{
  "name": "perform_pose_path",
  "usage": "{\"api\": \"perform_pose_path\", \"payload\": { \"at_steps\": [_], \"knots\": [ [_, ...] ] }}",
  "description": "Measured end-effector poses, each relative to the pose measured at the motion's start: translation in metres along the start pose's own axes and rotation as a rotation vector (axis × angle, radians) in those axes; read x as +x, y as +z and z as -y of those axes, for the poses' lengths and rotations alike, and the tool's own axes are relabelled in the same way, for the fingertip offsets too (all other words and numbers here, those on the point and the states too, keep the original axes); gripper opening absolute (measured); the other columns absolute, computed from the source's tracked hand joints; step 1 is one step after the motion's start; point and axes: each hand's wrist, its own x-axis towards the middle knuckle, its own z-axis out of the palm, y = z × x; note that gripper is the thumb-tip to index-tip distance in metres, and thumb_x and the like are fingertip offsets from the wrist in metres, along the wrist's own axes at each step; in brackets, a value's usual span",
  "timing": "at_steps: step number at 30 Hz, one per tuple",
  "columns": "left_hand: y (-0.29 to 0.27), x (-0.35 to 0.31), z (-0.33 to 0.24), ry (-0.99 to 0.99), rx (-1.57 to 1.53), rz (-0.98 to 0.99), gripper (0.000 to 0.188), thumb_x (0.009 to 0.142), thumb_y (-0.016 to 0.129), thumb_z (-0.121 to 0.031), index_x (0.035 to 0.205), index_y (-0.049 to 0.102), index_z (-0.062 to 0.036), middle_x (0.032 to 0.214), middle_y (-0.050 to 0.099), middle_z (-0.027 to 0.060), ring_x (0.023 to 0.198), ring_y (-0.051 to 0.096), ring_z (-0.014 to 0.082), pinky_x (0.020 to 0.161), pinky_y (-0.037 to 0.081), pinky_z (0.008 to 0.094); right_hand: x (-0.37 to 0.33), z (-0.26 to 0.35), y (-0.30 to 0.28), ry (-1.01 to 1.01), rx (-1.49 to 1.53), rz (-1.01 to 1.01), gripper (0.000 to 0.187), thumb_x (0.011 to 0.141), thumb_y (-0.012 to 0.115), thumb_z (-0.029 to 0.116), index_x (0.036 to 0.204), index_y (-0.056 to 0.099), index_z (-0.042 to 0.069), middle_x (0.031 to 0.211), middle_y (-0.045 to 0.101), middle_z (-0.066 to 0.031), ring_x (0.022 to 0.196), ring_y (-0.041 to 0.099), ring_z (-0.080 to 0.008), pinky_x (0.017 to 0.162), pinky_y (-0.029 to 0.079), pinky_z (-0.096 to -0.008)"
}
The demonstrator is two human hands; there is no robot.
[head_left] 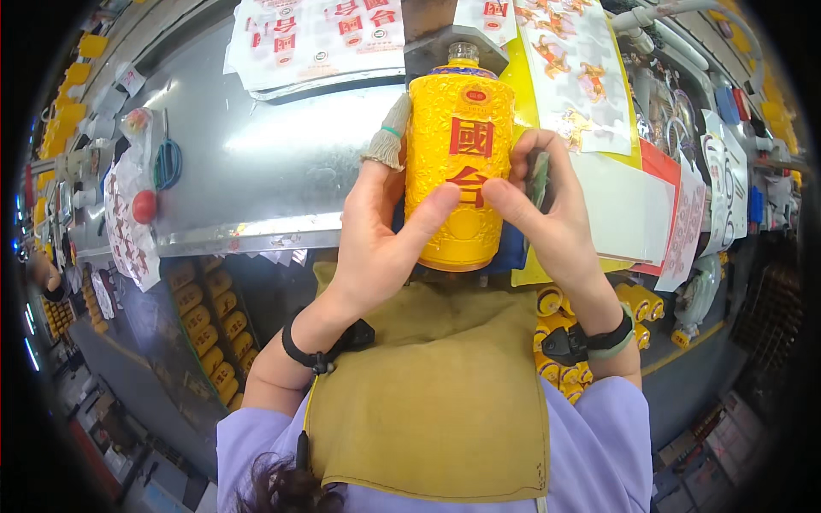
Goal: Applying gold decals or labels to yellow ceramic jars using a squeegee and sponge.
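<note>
Here's a yellow bottle point(462, 167), top middle of the frame. The left hand point(374, 235) hugs its left side, thumb in front, one finger poking up in a grey cover point(389, 138). The right hand point(560, 214) curls by its right side; I can't tell if those fingertips press.

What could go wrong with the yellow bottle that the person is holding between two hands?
The yellow bottle might slip or get knocked: the left hand and right hand hold it by its sides, its base near the front edge of the metal table.

Both thumbs lie at the lower red character, so rubbing might mark it if it is not well fixed.

The glass neck shows no cap, so dust could perhaps enter.
</note>
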Motion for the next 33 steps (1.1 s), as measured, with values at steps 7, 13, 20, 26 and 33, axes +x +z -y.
{"api": "perform_pose_path", "payload": {
  "at_steps": [7,13,20,26,33],
  "knots": [
    [0.003,-0.001,-0.003,-0.076,0.020,0.002,0.069,0.100,0.055,-0.003,0.158,0.018,0.0035,0.157,0.036,0.0170,0.143,0.039,0.0253,0.119,0.030,0.0403,-0.002,-0.005,0.005,0.067,0.031,0.002,0.045,0.087,0.082,0.022,0.113,0.047,0.009,0.091,0.048,0.0026,0.079,0.045,-0.0054,0.070,0.039,-0.0204],
    [0.003,-0.003,-0.009,-0.143,0.027,0.007,0.066,0.102,0.052,-0.005,0.158,0.018,0.0041,0.157,0.036,0.0168,0.142,0.040,0.0252,0.118,0.031,0.0399,-0.003,-0.005,0.004,0.055,0.015,0.004,0.044,0.088,0.082,0.021,0.113,0.047,0.008,0.091,0.048,0.0026,0.079,0.044,-0.0052,0.070,0.039,-0.0206],
    [0.010,-0.003,-0.002,-0.038,0.104,-0.061,0.041,0.102,0.060,-0.010,0.137,0.045,0.0062,0.124,0.062,0.0126,0.111,0.061,0.0166,0.097,0.049,0.0319,-0.004,-0.004,0.003,0.054,0.017,-0.007,0.045,0.088,0.081,0.021,0.113,0.047,0.008,0.090,0.048,0.0027,0.078,0.044,-0.0051,0.069,0.039,-0.0205],
    [0.012,-0.002,-0.004,-0.098,-0.047,-0.128,0.040,0.102,0.058,-0.009,0.137,0.045,0.0058,0.123,0.063,0.0119,0.110,0.062,0.0156,0.094,0.050,0.0300,-0.002,-0.006,0.005,0.046,0.017,-0.006,0.045,0.088,0.081,0.022,0.113,0.047,0.008,0.091,0.049,0.0026,0.078,0.045,-0.0053,0.069,0.039,-0.0204],
    [0.013,0.001,-0.007,-0.128,-0.171,-0.136,0.046,0.103,0.056,-0.008,0.143,0.038,0.0048,0.129,0.059,0.0127,0.115,0.060,0.0165,0.099,0.049,0.0318,-0.003,-0.005,0.003,0.043,-0.034,-0.002,0.046,0.087,0.082,0.021,0.114,0.048,0.007,0.096,0.050,0.0008,0.083,0.047,-0.0064,0.073,0.040,-0.0207]
  ]
}}
